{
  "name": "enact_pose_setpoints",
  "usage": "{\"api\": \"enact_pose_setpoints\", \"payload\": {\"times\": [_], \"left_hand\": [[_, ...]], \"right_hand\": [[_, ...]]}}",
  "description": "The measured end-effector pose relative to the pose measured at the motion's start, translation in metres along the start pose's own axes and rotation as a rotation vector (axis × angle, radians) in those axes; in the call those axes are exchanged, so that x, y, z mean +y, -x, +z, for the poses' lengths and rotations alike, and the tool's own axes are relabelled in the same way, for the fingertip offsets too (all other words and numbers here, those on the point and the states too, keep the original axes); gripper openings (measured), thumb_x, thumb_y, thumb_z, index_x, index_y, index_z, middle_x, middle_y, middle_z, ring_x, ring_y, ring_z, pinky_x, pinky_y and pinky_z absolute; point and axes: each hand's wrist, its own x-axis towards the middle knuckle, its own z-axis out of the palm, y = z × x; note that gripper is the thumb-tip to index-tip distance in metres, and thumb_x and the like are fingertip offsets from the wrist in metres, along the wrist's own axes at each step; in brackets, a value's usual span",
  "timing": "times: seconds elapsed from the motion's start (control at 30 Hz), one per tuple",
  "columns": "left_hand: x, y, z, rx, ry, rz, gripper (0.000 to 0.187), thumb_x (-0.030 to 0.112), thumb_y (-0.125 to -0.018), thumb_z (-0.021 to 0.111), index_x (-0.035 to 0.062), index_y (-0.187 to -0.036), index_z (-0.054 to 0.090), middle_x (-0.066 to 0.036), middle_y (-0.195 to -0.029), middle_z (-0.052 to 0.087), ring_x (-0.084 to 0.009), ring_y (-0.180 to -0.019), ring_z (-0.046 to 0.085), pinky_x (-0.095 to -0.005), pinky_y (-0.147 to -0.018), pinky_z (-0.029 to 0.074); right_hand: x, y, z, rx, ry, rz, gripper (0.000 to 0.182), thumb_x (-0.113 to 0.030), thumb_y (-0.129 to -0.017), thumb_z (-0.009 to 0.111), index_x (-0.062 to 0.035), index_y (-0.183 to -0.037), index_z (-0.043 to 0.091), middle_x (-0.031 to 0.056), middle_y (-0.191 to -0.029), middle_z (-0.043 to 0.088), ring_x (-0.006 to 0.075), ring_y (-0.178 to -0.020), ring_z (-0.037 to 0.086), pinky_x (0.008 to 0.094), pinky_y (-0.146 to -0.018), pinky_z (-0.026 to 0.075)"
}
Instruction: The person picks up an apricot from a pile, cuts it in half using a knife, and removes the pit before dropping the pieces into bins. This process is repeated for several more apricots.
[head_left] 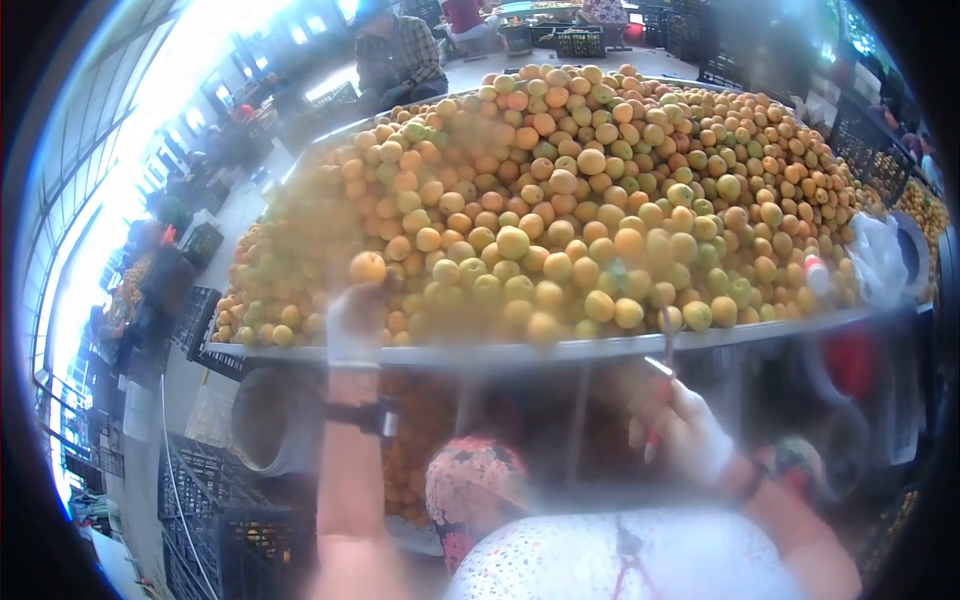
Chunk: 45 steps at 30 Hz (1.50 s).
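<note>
bright, hazy hall space runs behind your table (560, 350), with a seated person (400, 58) beyond its far edge and dark crates (200, 243) off its left side. a broad heap of fruit (592, 162), orange through yellow-green, covers most of the tabletop, high toward the far edge and sloping down to the metal rim nearest you. below that rim, by the left corner, a pale bucket (268, 420) stands on its own. near the right corner a white plastic bag (880, 262) lies against the fruit, with a small red and white object (817, 275) just beside it.

your hands are well apart. your right hand (695, 435) is below the near edge, right of the middle, closed around a slim metal tool (661, 368); blur hides its exact kind. your left hand (355, 318) is raised at the near edge, toward the left corner, its fingers closed on a single orange fruit (367, 267), lifted in front of the heap.

as for how far along things are, just that one piece looks singled out, and the bulk lies piled together on the table. you can't tell from here how much has already been handled, and the tool is not touching the held piece.
</note>
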Motion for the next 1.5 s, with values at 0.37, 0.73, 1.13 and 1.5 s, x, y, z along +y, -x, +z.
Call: {"api": "enact_pose_setpoints", "payload": {"times": [0.37, 0.73, 1.13, 1.5], "left_hand": [[0.16, 0.15, 0.015, -0.553, 1.8, -0.155, 0.054, 0.035, -0.093, 0.06, -0.0005, -0.131, 0.048, -0.012, -0.11, 0.059, -0.0197, -0.077, 0.055, -0.0341, -0.067, 0.041], [0.217, 0.194, -0.009, -0.563, 1.569, -0.144, 0.065, 0.045, -0.089, 0.065, 0.0042, -0.136, 0.045, -0.006, -0.107, 0.059, -0.0158, -0.086, 0.061, -0.0275, -0.069, 0.051], [0.236, 0.205, -0.001, -0.35, 1.352, 0.092, 0.047, 0.033, -0.095, 0.059, 0.0033, -0.129, 0.048, -0.005, -0.104, 0.057, -0.007, -0.065, 0.045, -0.0224, -0.057, 0.039], [0.226, 0.19, 0.009, -0.422, 1.19, 0.104, 0.042, 0.022, -0.091, 0.058, 0.0041, -0.128, 0.049, -0.005, -0.105, 0.056, -0.0078, -0.077, 0.051, -0.0225, -0.065, 0.043]], "right_hand": [[-0.031, 0.072, 0.028, 0.064, 0.194, -0.607, 0.021, -0.018, -0.103, 0.053, -0.0016, -0.115, 0.056, 0.0043, -0.074, 0.06, 0.008, -0.065, 0.053, 0.0247, -0.058, 0.044], [-0.031, 0.104, 0.018, 0.163, 0.31, -0.831, 0.028, -0.027, -0.102, 0.052, -0.0013, -0.111, 0.058, 0.0189, -0.075, 0.063, 0.0335, -0.068, 0.065, 0.0373, -0.06, 0.049], [-0.011, 0.101, 0.019, 0.238, 0.373, -0.712, 0.029, -0.029, -0.101, 0.052, -0.001, -0.103, 0.056, 0.0264, -0.076, 0.062, 0.0439, -0.078, 0.062, 0.0451, -0.061, 0.05], [-0.002, 0.082, 0.02, -0.008, -0.117, -0.447, 0.028, -0.033, -0.103, 0.05, -0.0077, -0.096, 0.058, -0.0063, -0.072, 0.049, 0.0029, -0.056, 0.043, 0.0194, -0.046, 0.031]]}}
